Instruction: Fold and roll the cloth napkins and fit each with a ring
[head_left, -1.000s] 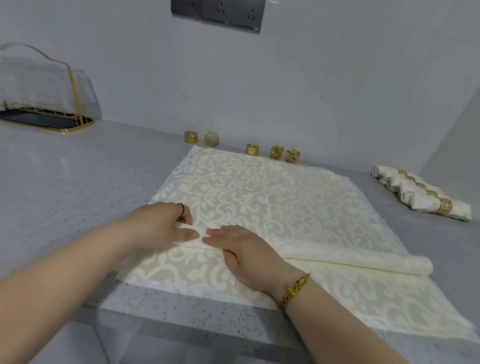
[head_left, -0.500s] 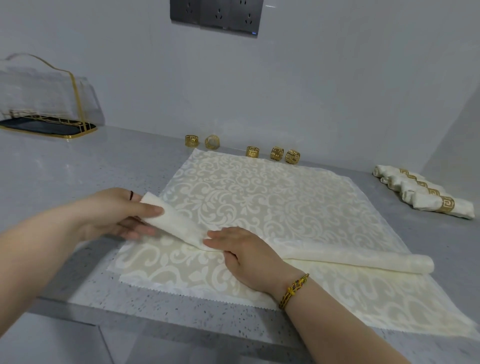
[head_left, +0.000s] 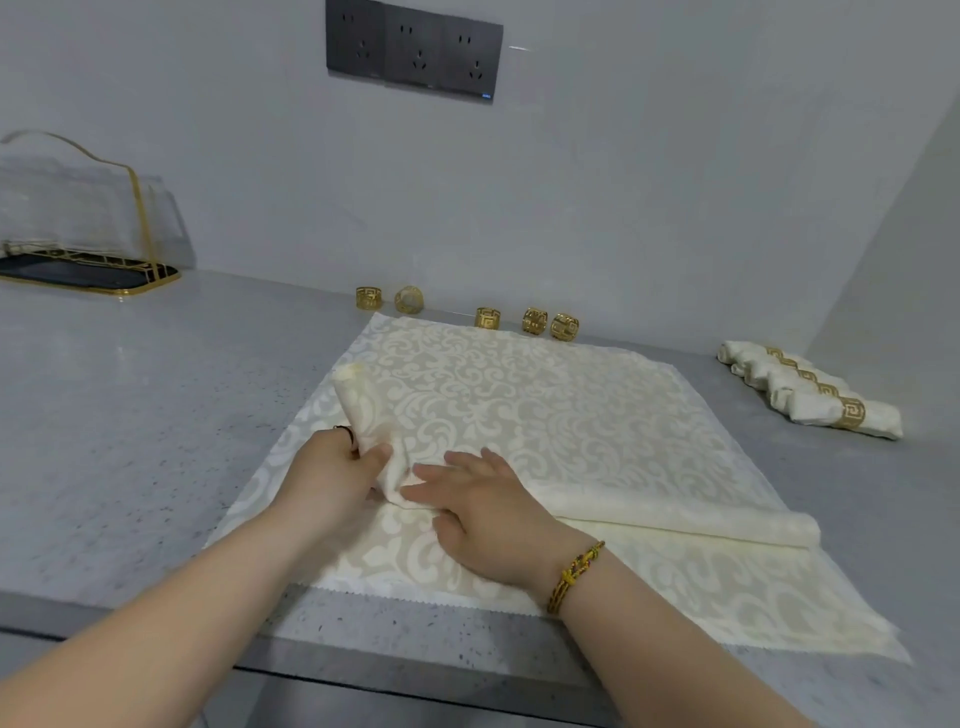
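A cream damask napkin rolled into a long tube (head_left: 675, 517) lies across a flat cream patterned cloth (head_left: 519, 395) on the grey counter. My left hand (head_left: 327, 467) grips the tube's left part and holds it bent up and away, its end (head_left: 350, 376) pointing toward the wall. My right hand (head_left: 483, 509) presses flat, fingers straight, on the tube at the bend. Several gold napkin rings (head_left: 487, 318) stand in a row by the wall behind the cloth.
Rolled napkins with gold rings (head_left: 810, 395) lie side by side at the far right. A clear, gold-trimmed holder on a dark tray (head_left: 83, 228) stands at the far left. A dark socket panel (head_left: 413, 49) is on the wall. The counter's front edge (head_left: 363, 660) runs below my arms.
My left hand took hold of the tube's left end, lifted it off the cloth and swung it up toward the wall, bending the roll. My right hand stayed pressed at the bend.
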